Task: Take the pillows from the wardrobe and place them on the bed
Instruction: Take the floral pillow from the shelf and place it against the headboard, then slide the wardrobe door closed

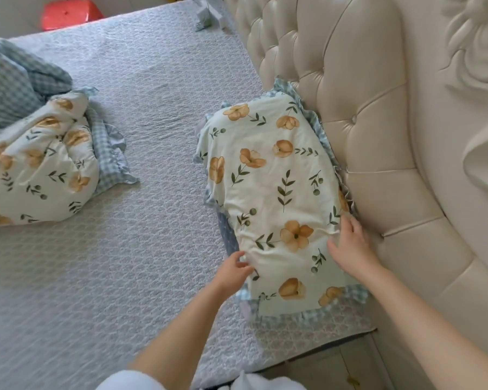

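A cream pillow with orange flowers, green sprigs and a blue checked frill lies flat on the bed, pushed against the padded headboard. My left hand pinches the pillow's near left edge between its fingertips. My right hand rests flat on the pillow's right side by the headboard, fingers spread. A second pillow with the same print lies crumpled at the left of the bed.
A blue checked quilt is bunched at the far left beside the second pillow. An orange stool stands beyond the bed's far edge. The grey quilted cover stretches between the two pillows.
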Available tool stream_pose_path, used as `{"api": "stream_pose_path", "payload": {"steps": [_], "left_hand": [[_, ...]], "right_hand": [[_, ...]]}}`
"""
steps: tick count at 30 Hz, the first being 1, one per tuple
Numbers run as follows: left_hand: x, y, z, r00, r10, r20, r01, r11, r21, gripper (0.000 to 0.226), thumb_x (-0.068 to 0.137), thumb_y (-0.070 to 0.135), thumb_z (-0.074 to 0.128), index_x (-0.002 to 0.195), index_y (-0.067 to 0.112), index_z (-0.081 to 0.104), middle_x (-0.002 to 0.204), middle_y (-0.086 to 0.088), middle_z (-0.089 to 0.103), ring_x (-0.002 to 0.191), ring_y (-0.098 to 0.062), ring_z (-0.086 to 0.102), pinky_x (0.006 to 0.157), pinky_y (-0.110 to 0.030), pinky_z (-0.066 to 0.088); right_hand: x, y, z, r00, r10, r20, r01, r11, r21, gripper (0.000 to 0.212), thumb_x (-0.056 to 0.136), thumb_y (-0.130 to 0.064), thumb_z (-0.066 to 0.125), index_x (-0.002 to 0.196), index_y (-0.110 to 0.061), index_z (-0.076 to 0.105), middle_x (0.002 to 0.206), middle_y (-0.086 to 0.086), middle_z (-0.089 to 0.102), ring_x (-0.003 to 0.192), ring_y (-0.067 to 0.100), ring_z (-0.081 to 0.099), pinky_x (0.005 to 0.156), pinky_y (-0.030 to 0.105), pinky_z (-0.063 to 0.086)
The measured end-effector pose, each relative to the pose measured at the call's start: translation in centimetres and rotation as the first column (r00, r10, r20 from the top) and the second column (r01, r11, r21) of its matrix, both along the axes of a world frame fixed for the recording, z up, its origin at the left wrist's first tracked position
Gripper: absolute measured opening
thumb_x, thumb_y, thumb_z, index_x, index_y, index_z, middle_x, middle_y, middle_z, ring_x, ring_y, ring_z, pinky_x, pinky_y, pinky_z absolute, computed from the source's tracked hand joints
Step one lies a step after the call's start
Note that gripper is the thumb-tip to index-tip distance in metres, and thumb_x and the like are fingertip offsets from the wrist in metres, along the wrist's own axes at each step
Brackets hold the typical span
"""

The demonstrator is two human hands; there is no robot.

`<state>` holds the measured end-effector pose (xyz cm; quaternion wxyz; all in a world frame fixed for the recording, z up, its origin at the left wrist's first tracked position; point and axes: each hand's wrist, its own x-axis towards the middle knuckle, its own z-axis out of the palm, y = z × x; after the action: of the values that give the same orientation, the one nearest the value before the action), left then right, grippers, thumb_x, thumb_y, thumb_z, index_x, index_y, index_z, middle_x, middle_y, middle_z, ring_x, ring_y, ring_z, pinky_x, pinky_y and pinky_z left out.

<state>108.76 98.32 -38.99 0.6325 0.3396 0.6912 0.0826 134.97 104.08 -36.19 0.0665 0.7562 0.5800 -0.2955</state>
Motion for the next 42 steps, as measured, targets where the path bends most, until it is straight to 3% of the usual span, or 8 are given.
{"api": "stream_pose_path", "payload": {"steps": [7,12,16,22,29,35,38,42], "left_hand": [[-0.3,-4.5,2.8,0.999,0.016,-0.049,-0.007,0.986,0.169,0.029,0.096,0.018,0.057,0.124,0.012,0.060,0.119,-0.005,0.067,0.107,-0.016,0.063,0.085,-0.030,0.054],[-2.1,-9.7,3.9,0.974,0.220,-0.055,-0.204,0.956,0.210,0.014,0.094,0.017,0.057,0.105,0.018,0.066,0.101,0.001,0.073,0.095,-0.013,0.066,0.078,-0.028,0.052],[-4.3,-14.1,4.9,0.900,0.430,-0.073,-0.403,0.884,0.238,0.017,0.095,0.014,0.053,0.095,0.026,0.066,0.088,0.009,0.075,0.089,-0.010,0.069,0.080,-0.032,0.055],[-8.4,-20.9,6.5,0.717,0.694,-0.073,-0.646,0.700,0.306,0.018,0.095,0.012,0.052,0.095,0.021,0.067,0.085,0.005,0.076,0.083,-0.013,0.070,0.076,-0.030,0.054],[-12.9,-31.1,8.1,0.488,0.869,-0.084,-0.781,0.478,0.403,0.022,0.096,0.008,0.052,0.089,0.025,0.065,0.079,0.002,0.074,0.075,-0.013,0.069,0.077,-0.032,0.057],[-16.4,-41.9,9.5,0.241,0.969,-0.052,-0.868,0.240,0.435,0.017,0.098,0.005,0.051,0.099,0.015,0.066,0.084,-0.006,0.072,0.081,-0.017,0.069,0.077,-0.027,0.057],[-18.1,-48.1,10.1,0.066,0.997,-0.039,-0.908,0.076,0.411,0.018,0.097,0.001,0.050,0.099,0.010,0.065,0.084,-0.009,0.073,0.077,-0.018,0.068,0.068,-0.017,0.054],[-20.0,-55.8,10.8,-0.081,0.991,-0.106,-0.912,-0.031,0.410,0.021,0.097,0.006,0.051,0.097,0.021,0.066,0.081,0.001,0.075,0.083,-0.018,0.070,0.074,-0.027,0.056]], "right_hand": [[-4.2,-4.9,1.5,0.972,0.191,-0.138,-0.192,0.981,0.008,0.056,0.097,-0.028,0.045,0.147,-0.008,0.029,0.153,0.010,0.029,0.140,0.027,0.025,0.113,0.040,0.026],[-7.5,-7.3,2.3,0.915,0.339,-0.219,-0.336,0.941,0.050,0.046,0.097,-0.025,0.047,0.140,-0.010,0.040,0.140,0.007,0.045,0.130,0.024,0.039,0.107,0.037,0.035],[-10.9,-9.1,3.0,0.842,0.468,-0.267,-0.466,0.881,0.076,0.043,0.097,-0.021,0.047,0.138,-0.009,0.043,0.136,0.006,0.049,0.127,0.021,0.044,0.104,0.033,0.037],[-17.4,-12.2,4.1,0.703,0.645,-0.299,-0.641,0.757,0.128,0.037,0.098,-0.021,0.047,0.134,-0.010,0.048,0.128,0.006,0.055,0.118,0.019,0.050,0.096,0.028,0.040],[-26.5,-18.1,5.4,0.511,0.807,-0.296,-0.800,0.572,0.179,0.035,0.098,-0.023,0.048,0.131,-0.013,0.051,0.127,0.001,0.058,0.119,0.019,0.052,0.100,0.031,0.041],[-34.9,-26.3,6.5,0.302,0.898,-0.319,-0.902,0.378,0.211,0.030,0.098,-0.022,0.048,0.126,-0.015,0.054,0.120,0.001,0.061,0.115,0.020,0.054,0.094,0.030,0.041],[-39.3,-31.2,7.3,0.173,0.929,-0.327,-0.948,0.247,0.200,0.030,0.099,-0.023,0.046,0.126,-0.016,0.054,0.124,0.000,0.060,0.116,0.020,0.054,0.094,0.028,0.042],[-44.7,-38.0,8.1,0.024,0.935,-0.353,-0.970,0.108,0.219,0.032,0.100,-0.024,0.045,0.130,-0.016,0.054,0.129,0.000,0.059,0.118,0.018,0.054,0.094,0.025,0.042]]}}
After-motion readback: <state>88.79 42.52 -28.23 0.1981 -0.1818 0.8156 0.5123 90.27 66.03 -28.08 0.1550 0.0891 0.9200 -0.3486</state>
